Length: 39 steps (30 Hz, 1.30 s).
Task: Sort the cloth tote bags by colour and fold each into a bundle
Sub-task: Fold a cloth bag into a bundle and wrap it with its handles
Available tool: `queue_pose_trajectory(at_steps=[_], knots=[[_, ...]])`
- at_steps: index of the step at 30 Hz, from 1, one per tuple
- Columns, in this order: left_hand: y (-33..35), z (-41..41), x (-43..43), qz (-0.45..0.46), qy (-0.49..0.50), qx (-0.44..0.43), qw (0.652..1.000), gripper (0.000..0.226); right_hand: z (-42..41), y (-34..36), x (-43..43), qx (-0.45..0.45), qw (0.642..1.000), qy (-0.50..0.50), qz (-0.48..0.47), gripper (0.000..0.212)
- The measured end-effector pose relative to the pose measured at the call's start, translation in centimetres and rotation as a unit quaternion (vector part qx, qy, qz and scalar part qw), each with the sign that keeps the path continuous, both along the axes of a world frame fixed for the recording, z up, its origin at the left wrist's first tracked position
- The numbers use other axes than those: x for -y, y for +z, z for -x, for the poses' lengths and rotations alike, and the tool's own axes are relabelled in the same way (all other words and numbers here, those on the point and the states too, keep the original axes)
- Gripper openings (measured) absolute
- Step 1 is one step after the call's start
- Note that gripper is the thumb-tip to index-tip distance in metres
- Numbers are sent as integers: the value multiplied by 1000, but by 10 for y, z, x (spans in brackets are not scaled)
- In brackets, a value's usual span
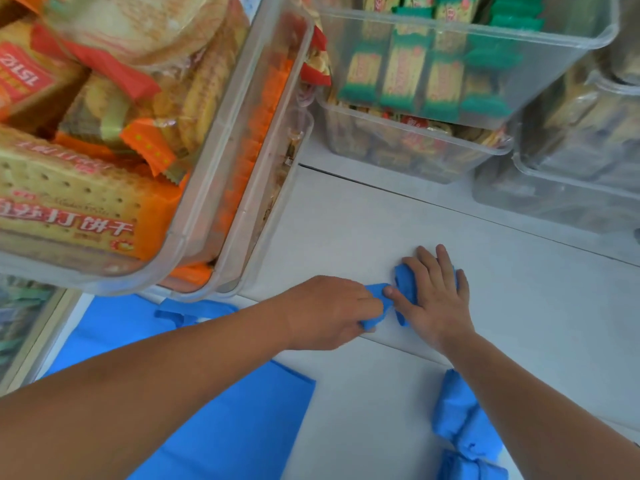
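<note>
Bundle (402, 277) lies under right hand (434, 301), left hand (332, 313) pinching its end.

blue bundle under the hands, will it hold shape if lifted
Probably floppy: the blue bundle is thin creased cloth, pressed by the flat right hand while the left hand pinches its loose end. Released, it may spring open. Likely light: one hand covers it.

The blue tote bag (221, 410) is matt, faintly fuzzy cloth, the counter (519, 306) a smooth, dull white, the bins (242, 133) clear glossy plastic holding shiny foil-wrapped biscuit packs (401, 74)
</note>
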<state>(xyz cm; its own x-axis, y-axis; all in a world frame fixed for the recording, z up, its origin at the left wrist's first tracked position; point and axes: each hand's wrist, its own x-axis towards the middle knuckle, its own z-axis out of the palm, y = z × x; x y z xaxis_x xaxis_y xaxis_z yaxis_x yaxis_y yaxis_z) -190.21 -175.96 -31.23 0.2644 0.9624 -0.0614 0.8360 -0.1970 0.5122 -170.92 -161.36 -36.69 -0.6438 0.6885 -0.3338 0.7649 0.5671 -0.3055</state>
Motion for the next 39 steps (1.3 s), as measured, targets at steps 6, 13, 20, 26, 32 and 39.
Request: queue_pose_trajectory(at_steps=[6, 13, 20, 26, 32, 39], knots=[[-1, -9, -18, 131, 360, 248, 890, 26, -8, 3, -4, -93, 994, -46, 22, 67], [-26, -30, -19, 106, 469, 229, 847, 35, -5, 27, -6, 33, 950, -306, 59, 84], [19, -32, -20, 83, 510, 431, 740, 28, 0, 44, -11, -152, 809, -465, 325, 49], [79, -41, -1, 61, 503, 476, 718, 39, -34, 113, 34, -193, 805, -371, 420, 51], [124, -95, 54, 118, 475, 465, 738, 42, -82, 195, 97, -296, 765, -350, 452, 44], [145, -137, 91, 266, 447, 384, 763, 35, -145, 253, 129, -422, 778, -265, 382, 34]])
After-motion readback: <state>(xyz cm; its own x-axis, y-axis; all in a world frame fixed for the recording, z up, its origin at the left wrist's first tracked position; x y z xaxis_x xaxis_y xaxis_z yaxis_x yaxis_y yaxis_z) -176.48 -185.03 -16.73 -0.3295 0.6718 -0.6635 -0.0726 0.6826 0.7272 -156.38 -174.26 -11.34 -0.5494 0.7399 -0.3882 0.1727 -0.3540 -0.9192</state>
